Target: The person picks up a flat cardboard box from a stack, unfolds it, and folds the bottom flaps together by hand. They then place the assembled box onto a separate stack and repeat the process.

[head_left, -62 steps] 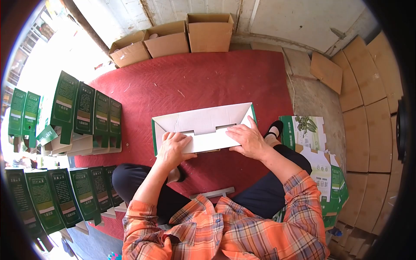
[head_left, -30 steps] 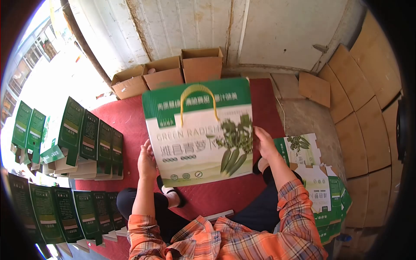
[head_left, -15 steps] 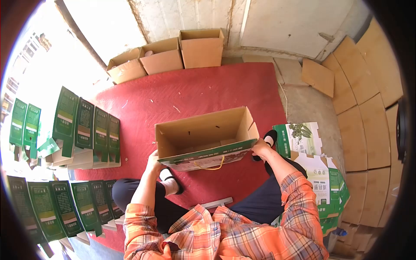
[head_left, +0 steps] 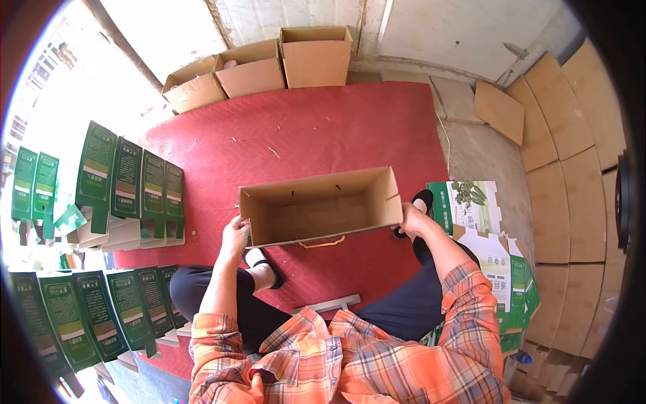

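Note:
An open, rectangular cardboard box (head_left: 316, 232) is held between my two hands above the red mat, its bare brown inside facing up toward me. A yellow cord handle (head_left: 321, 244) shows along its near side. Closed on the box's left end is my left hand (head_left: 235, 236). On the right end my right hand (head_left: 412, 221) grips the near corner. Two small dark marks or slots show on the inner far wall. The fingertips of both hands are partly hidden by the box.
Three open brown boxes (head_left: 252, 79) line the far edge of the red mat (head_left: 296, 135). Green cartons (head_left: 128, 178) stand in rows at left. Flattened printed cartons (head_left: 494, 269) lie at right, beside stacked brown cardboard (head_left: 565, 202). A grey bar (head_left: 327, 304) lies between my legs.
The box has tilted so that its printed near side no longer shows and more of its inside is visible. Both hands still hold its ends and have moved slightly upward.

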`<state>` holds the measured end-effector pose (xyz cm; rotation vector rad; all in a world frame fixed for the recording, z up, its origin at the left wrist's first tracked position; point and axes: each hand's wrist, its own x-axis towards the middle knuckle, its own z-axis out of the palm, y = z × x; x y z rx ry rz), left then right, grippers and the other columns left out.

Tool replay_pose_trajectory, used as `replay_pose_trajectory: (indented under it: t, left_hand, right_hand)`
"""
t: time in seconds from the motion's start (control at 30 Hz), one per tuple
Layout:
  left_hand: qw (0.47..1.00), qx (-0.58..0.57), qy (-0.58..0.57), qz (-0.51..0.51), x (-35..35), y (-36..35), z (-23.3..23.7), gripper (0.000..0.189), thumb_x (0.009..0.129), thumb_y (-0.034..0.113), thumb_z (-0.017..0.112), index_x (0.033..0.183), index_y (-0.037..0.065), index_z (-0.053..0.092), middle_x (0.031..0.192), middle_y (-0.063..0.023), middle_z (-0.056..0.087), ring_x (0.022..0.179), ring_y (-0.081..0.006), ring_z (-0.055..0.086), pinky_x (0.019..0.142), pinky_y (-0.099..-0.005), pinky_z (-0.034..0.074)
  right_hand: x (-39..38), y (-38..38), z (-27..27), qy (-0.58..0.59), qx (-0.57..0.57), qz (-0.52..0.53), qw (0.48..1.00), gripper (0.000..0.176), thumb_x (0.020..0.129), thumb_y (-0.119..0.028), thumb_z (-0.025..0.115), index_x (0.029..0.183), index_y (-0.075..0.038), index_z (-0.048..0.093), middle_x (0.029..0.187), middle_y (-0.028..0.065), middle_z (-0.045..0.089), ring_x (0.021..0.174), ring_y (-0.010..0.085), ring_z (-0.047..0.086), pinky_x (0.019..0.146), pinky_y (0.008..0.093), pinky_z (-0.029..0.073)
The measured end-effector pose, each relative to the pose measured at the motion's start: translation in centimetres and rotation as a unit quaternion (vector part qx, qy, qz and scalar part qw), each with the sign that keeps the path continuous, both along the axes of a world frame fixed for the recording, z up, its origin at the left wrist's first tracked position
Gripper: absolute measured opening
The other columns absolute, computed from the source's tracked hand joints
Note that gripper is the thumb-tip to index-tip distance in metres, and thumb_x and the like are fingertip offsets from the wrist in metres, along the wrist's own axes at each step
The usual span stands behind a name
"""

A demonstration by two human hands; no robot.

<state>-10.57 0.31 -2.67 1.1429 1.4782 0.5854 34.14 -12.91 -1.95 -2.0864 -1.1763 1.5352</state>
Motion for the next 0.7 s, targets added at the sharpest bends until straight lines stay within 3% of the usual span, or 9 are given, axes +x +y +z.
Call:
replay_pose_trajectory:
  t: [0.07, 0.13, 0.17, 0.33, 0.43, 0.53, 0.6, 0.63, 0.7]
  left_hand:
    - [0.999, 0.026, 0.026, -0.038, -0.2, 0.2, 0.1, 0.038, 0.091, -0.001, 0.054, 0.127, 0.008, 0.061, 0.083, 0.0017, 0.061, 0.070, -0.0062, 0.057, 0.059, -0.0217, 0.047]
    - [0.999, 0.051, -0.018, -0.006, 2.0, -0.9, 5.0, 0.045, 0.088, -0.005, 0.055, 0.131, 0.010, 0.058, 0.085, 0.0018, 0.058, 0.068, -0.0058, 0.054, 0.060, -0.0220, 0.048]
    - [0.996, 0.077, -0.022, -0.027, 1.8, -0.6, 4.4, 0.053, 0.084, -0.004, 0.061, 0.135, 0.012, 0.055, 0.090, 0.0008, 0.055, 0.068, -0.0065, 0.052, 0.061, -0.0232, 0.050]
    - [0.994, 0.044, 0.023, -0.098, 1.5, 0.3, 4.0, 0.069, 0.076, 0.004, 0.074, 0.140, 0.014, 0.050, 0.102, -0.0043, 0.051, 0.078, -0.0110, 0.052, 0.070, -0.0271, 0.051]
    - [0.971, 0.097, 0.103, -0.194, 1.5, 0.6, 4.2, 0.080, 0.069, 0.012, 0.081, 0.142, 0.013, 0.048, 0.104, -0.0105, 0.053, 0.088, -0.0182, 0.053, 0.082, -0.0339, 0.049]
    - [0.964, 0.093, 0.120, -0.219, 1.9, 0.7, 4.9, 0.084, 0.067, 0.012, 0.084, 0.143, 0.014, 0.046, 0.108, -0.0127, 0.053, 0.087, -0.0186, 0.054, 0.081, -0.0338, 0.050]
    - [0.963, 0.090, 0.121, -0.225, 2.1, 0.8, 5.1, 0.088, 0.066, 0.011, 0.084, 0.144, 0.014, 0.044, 0.110, -0.0133, 0.052, 0.087, -0.0191, 0.054, 0.081, -0.0342, 0.050]
    - [0.961, 0.089, 0.124, -0.231, 2.2, 0.8, 5.2, 0.092, 0.065, 0.011, 0.085, 0.145, 0.014, 0.042, 0.112, -0.0139, 0.052, 0.087, -0.0196, 0.055, 0.080, -0.0346, 0.051]
    - [0.959, 0.088, 0.132, -0.235, 2.3, 0.9, 5.3, 0.096, 0.064, 0.010, 0.086, 0.147, 0.015, 0.038, 0.113, -0.0145, 0.051, 0.086, -0.0201, 0.055, 0.080, -0.0349, 0.051]
  right_hand:
    - [-0.7, 0.4, 2.7, -0.015, -0.001, -0.031, 0.999, 0.038, 0.080, 0.005, 0.058, 0.118, -0.001, 0.061, 0.094, 0.0069, 0.068, 0.073, 0.0141, 0.063, 0.058, 0.0283, 0.051]
    - [-1.6, 0.5, 5.3, 0.027, 0.101, -0.119, 0.987, 0.045, 0.082, 0.007, 0.057, 0.126, -0.002, 0.059, 0.097, 0.0083, 0.067, 0.082, 0.0138, 0.064, 0.064, 0.0264, 0.052]
    - [-0.3, 0.3, 1.6, 0.069, 0.241, -0.113, 0.961, 0.048, 0.083, 0.006, 0.058, 0.131, -0.003, 0.057, 0.103, 0.0098, 0.066, 0.093, 0.0131, 0.063, 0.073, 0.0240, 0.051]
    - [-0.6, 0.8, 3.3, 0.075, 0.253, -0.119, 0.957, 0.047, 0.086, 0.002, 0.061, 0.132, -0.004, 0.056, 0.114, 0.0115, 0.065, 0.102, 0.0127, 0.061, 0.079, 0.0260, 0.051]
    - [0.0, 1.4, 3.8, 0.097, 0.224, -0.139, 0.960, 0.044, 0.086, -0.006, 0.066, 0.130, -0.005, 0.058, 0.107, 0.0070, 0.067, 0.099, 0.0150, 0.063, 0.078, 0.0289, 0.052]
    - [-1.1, 2.3, 4.5, 0.106, 0.282, -0.176, 0.937, 0.038, 0.087, -0.019, 0.069, 0.121, -0.004, 0.061, 0.096, 0.0053, 0.068, 0.088, 0.0154, 0.065, 0.075, 0.0298, 0.052]
    - [-3.1, 2.9, 6.1, -0.170, 0.271, -0.088, 0.943, 0.035, 0.086, -0.028, 0.069, 0.110, -0.004, 0.061, 0.089, 0.0088, 0.068, 0.080, 0.0196, 0.067, 0.072, 0.0340, 0.053]
    - [-3.7, 3.3, 6.3, -0.257, 0.275, -0.054, 0.925, 0.037, 0.085, -0.035, 0.069, 0.104, -0.005, 0.058, 0.088, 0.0155, 0.068, 0.079, 0.0282, 0.067, 0.070, 0.0394, 0.053]
    - [-4.7, 4.4, 7.2, -0.319, 0.250, -0.020, 0.914, 0.038, 0.086, -0.036, 0.068, 0.104, -0.005, 0.058, 0.087, 0.0164, 0.068, 0.080, 0.0318, 0.067, 0.070, 0.0424, 0.053]
